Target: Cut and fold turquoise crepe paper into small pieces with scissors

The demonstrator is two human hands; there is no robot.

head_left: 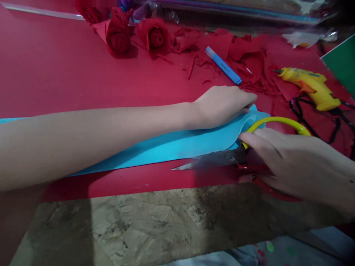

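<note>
A long light-blue sheet (177, 146), paper-like, lies across the red surface and folds up at its right end. My left hand (226, 107) reaches over it from the left, its fingers curled onto that right end. Its fingertips are mostly hidden. Scissors (219, 159) with one yellow and one red handle are in my right hand (288, 159). Their blades point left along the sheet's near edge and look closed. The right thumb and index finger are near the folded end of the sheet.
Red paper roses (156, 37) and red scraps (249, 70) lie along the back. A blue marker (223, 65) rests among the scraps. At the right is a yellow glue gun (310, 87) with a black cord. Rough wooden board (138, 225) shows at the front.
</note>
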